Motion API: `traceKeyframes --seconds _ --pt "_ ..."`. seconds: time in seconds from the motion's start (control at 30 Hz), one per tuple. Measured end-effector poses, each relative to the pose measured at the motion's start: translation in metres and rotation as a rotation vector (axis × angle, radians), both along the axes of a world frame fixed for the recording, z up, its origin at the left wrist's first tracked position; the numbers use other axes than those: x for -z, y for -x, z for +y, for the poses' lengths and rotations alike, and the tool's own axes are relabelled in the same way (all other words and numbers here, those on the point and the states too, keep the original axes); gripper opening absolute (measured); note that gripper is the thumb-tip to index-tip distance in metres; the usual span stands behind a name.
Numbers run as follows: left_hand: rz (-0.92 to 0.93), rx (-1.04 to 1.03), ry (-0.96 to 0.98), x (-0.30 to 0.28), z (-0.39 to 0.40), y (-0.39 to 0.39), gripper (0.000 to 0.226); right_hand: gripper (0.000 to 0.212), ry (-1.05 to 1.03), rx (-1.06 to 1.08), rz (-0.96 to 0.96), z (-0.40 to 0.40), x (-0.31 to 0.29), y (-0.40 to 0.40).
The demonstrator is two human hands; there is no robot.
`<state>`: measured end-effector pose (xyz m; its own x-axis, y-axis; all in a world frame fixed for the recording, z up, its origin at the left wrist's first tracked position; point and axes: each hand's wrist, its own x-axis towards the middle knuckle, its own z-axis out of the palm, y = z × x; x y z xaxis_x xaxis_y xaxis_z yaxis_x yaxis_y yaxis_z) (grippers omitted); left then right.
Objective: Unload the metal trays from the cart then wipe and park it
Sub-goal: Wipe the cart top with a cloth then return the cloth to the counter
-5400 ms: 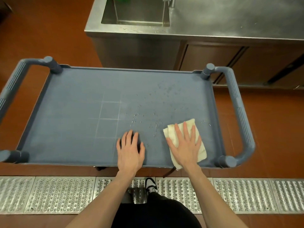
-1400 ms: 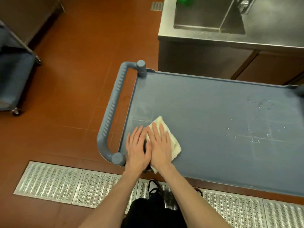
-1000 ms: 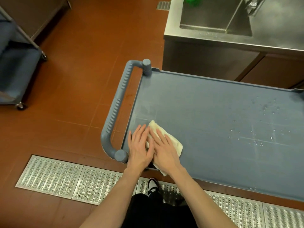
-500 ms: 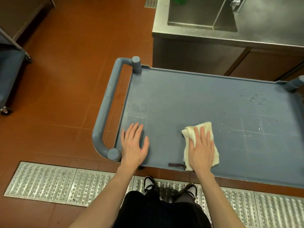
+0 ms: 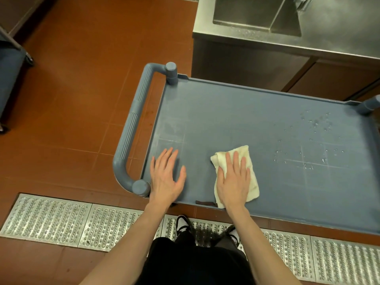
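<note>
While the left hand [image 5: 167, 177] lies flat with fingers spread on the matte blue-grey plastic top of the cart [image 5: 236, 120], near its ribbed tubular handle [image 5: 131, 130], the right hand [image 5: 233, 182] presses straight-fingered on a folded cream terry cloth [image 5: 249, 182] at the near rim. Water beads [image 5: 314, 124] speckle the far right of the tray-free top, which carries faint pale lines, perhaps scratches. Behind stands a brushed steel sink counter [image 5: 339, 23].

From my feed: 2 bare forearms [image 5: 267, 241], no sleeves in view; black garment [image 5: 195, 264], bottom centre of frame; 2 black-and-white shoes [image 5: 182, 224] just above it.
</note>
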<state>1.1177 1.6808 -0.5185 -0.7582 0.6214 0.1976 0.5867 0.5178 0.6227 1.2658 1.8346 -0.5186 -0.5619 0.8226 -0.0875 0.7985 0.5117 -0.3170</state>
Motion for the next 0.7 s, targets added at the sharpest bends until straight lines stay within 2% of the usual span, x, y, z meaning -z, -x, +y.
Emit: traceKeyframes --seconds 0.2,0.5,0.7 --pt "-0.009 0.011 -0.006 0.002 -0.001 0.000 0.062 0.058 0.011 -0.150 0.017 -0.024 0.002 0.034" --pt "-0.007 0.002 -0.095 0.002 -0.001 0.001 0.059 0.064 0.025 -0.544 -0.065 -0.041 0.006 0.084" --pt "0.082 0.039 -0.186 0.000 -0.002 0.001 0.063 0.062 -0.041 -0.860 -0.017 -0.058 0.005 0.102"
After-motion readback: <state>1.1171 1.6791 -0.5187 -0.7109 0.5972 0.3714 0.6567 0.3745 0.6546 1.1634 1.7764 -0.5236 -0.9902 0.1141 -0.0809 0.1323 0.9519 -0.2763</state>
